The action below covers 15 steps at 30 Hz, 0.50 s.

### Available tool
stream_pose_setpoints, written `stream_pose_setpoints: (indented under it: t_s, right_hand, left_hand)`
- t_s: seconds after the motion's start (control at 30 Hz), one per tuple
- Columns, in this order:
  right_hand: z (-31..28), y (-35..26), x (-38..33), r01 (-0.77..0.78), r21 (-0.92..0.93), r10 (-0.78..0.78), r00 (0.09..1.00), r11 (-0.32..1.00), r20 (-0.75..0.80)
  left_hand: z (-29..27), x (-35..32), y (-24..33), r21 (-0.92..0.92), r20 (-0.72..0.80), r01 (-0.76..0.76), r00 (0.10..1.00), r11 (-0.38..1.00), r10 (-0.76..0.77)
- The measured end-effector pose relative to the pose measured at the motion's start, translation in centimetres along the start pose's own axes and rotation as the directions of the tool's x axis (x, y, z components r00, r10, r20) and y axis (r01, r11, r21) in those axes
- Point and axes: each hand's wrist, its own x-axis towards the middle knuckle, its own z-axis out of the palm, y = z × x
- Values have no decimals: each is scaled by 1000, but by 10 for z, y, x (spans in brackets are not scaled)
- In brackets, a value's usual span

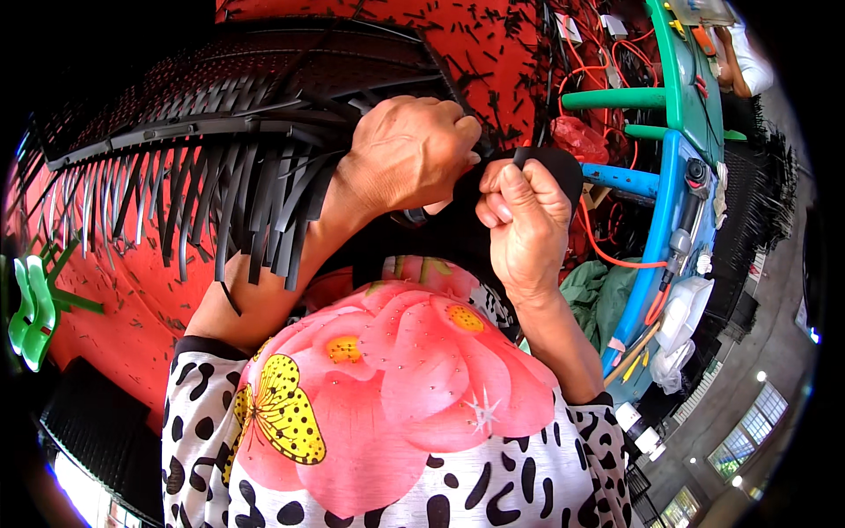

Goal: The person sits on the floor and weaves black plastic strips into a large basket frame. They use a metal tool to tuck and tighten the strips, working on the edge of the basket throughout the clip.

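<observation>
A black woven panel point(141, 132) of flat plastic strips lies across the upper left, with a fringe of loose strip ends hanging from its near edge. My left hand point(409, 154) is closed in a fist at the panel's right end; its fingertips and whatever they grip are hidden. To its right, my right hand point(528, 216) is raised and closed, thumb pressed against the curled fingers. A short dark strip end point(521, 157) sticks up from that pinch. Several loose strips fall over my left forearm.
The red floor point(493, 40) is strewn with short black offcuts. At right stand a green stool point(673, 70) and a blue stool point(664, 211) with tools, orange cords and a white container point(687, 312) on or beside them. A green plastic chair part point(33, 312) is at left. Another person's arm point(735, 66) shows at upper right.
</observation>
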Motion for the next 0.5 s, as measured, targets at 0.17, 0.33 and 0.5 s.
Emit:
stream_pose_setpoints:
  t_s: [0.17, 0.33, 0.5]
  right_hand:
    - [3, 0, -8, 8, -105, -9, 1000, 994, -8]
    - [-5, -3, -2, 8, -241, 16, 995, 970, 97]
    - [-7, -15, 23, -7, -378, 92, 974, 926, 206]
  left_hand:
    - [4, -4, 0, -16, 18, -3, 1000, 1000, 3]
    - [0, -5, 0, -35, 38, 16, 999, 999, -15]
    - [2, -2, -4, -5, -16, -14, 1000, 1000, 14]
